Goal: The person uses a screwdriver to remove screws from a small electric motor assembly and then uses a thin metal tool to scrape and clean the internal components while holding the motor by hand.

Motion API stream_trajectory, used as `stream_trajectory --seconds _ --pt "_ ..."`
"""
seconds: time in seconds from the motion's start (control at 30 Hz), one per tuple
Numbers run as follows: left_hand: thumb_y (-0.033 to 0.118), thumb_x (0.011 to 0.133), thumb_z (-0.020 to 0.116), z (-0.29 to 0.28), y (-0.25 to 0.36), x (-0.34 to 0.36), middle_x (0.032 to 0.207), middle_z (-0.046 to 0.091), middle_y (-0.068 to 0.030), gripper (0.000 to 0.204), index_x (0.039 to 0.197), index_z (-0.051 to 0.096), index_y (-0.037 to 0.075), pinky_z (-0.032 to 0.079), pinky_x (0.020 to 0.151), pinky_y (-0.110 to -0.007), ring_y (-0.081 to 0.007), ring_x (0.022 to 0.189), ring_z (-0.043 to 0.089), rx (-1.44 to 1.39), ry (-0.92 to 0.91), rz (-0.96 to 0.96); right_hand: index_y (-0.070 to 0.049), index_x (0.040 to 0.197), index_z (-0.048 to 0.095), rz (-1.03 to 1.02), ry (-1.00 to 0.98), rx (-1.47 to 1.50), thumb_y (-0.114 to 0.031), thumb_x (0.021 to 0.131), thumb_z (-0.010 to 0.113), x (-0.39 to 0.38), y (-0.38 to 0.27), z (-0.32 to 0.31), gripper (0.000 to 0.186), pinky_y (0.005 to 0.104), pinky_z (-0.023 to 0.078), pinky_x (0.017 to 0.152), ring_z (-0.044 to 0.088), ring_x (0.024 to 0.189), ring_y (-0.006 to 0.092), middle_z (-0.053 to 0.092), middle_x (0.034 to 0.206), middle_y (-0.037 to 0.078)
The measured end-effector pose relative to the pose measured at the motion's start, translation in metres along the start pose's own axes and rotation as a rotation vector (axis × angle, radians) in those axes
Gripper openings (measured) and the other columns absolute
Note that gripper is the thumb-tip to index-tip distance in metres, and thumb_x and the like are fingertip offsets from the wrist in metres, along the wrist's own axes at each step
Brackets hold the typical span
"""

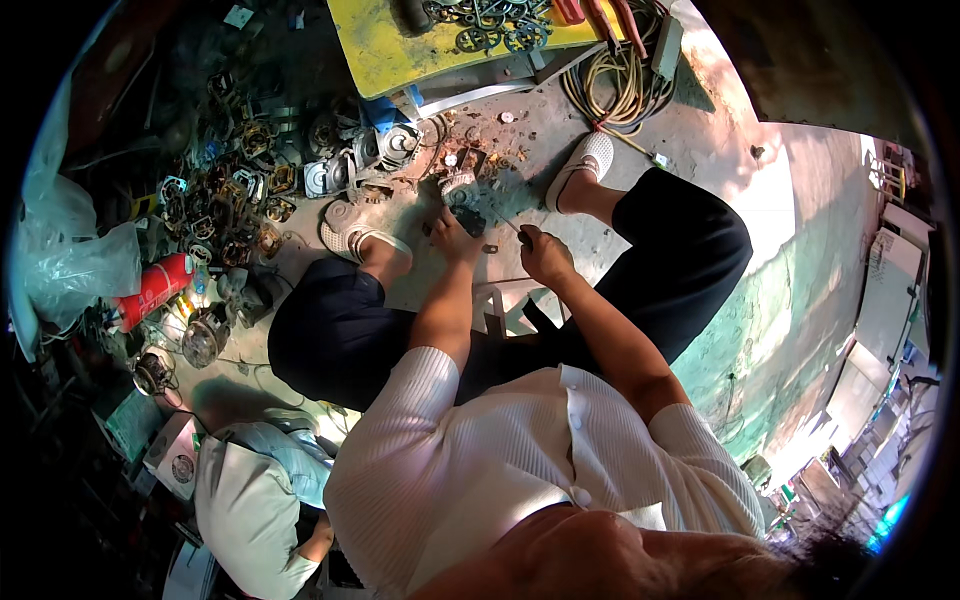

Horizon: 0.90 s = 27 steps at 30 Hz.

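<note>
My left hand [455, 240] is low between my feet, its fingers closed on a dark metal motor part [468, 220]. A paler round piece [458, 188] shows just beyond the fingers; whether it is joined to the dark part I cannot tell. To the right, my right hand [546, 258] grips a thin-shafted tool that looks like a screwdriver [513, 228]. Its shaft slants up and left toward the dark part, and most of its handle is hidden in the fist. The fingertips of both hands are small and partly hidden.
Several loose motor parts [245, 180] lie heaped at the left, near a red cylinder [155, 290]. Ahead stands a yellow-topped table [385, 60] with metal rings and red-handled tools. Coiled cable [610, 95] hangs at its right. Another person [245, 500] sits at lower left.
</note>
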<state>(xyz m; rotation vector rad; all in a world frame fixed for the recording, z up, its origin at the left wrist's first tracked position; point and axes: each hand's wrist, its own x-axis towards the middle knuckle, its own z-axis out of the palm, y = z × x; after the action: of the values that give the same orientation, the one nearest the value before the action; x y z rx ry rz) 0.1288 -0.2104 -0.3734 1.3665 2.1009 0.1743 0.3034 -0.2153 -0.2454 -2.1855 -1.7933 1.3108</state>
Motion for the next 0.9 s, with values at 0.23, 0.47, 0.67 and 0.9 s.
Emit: stream_trajectory --seconds 0.23,0.47,0.67,0.9 --pt "0.044 0.053 0.084 -0.023 0.02 0.01 0.113 0.061 -0.0176 0.095 0.129 0.042 0.006 0.045 0.094 -0.049 -0.038 0.105 0.059 -0.135 0.04 -0.221 0.002 0.118 0.052 0.048 0.208 0.295 -0.02 0.092 0.054 0.025 0.004 0.012 0.034 0.0439 0.051 0.074 0.066 0.083 0.0373 0.066 0.09 0.024" --pt "0.057 0.053 0.084 -0.074 0.055 0.05 0.127 0.058 -0.019 0.11 0.138 0.039 0.003 0.045 0.098 -0.043 -0.0352 0.116 0.058 -0.096 -0.029 -0.377 0.004 0.115 0.053 0.059 0.147 0.499 -0.018 0.093 0.053 0.048 0.02 0.049 0.032 0.0338 0.05 0.065 0.064 0.072 0.0194 0.065 0.085 0.014" --pt "0.056 0.053 0.086 -0.045 0.024 0.067 0.125 0.059 -0.018 0.11 0.138 0.039 0.004 0.044 0.1 -0.046 -0.0342 0.116 0.057 -0.15 -0.003 -0.309 0.003 0.109 0.057 0.068 0.151 0.515 -0.021 0.089 0.06 0.061 -0.012 0.045 0.031 0.0348 0.05 0.068 0.064 0.073 0.0212 0.066 0.08 0.014" --pt "0.051 0.055 0.084 -0.055 0.045 0.064 0.127 0.058 -0.0204 0.107 0.139 0.039 0.002 0.047 0.097 -0.044 -0.0357 0.116 0.057 -0.171 -0.042 -0.376 0.001 0.106 0.053 0.001 0.224 0.337 -0.034 0.081 0.07 0.09 -0.037 0.069 0.046 0.0464 0.049 0.079 0.062 0.09 0.0432 0.064 0.096 0.024"
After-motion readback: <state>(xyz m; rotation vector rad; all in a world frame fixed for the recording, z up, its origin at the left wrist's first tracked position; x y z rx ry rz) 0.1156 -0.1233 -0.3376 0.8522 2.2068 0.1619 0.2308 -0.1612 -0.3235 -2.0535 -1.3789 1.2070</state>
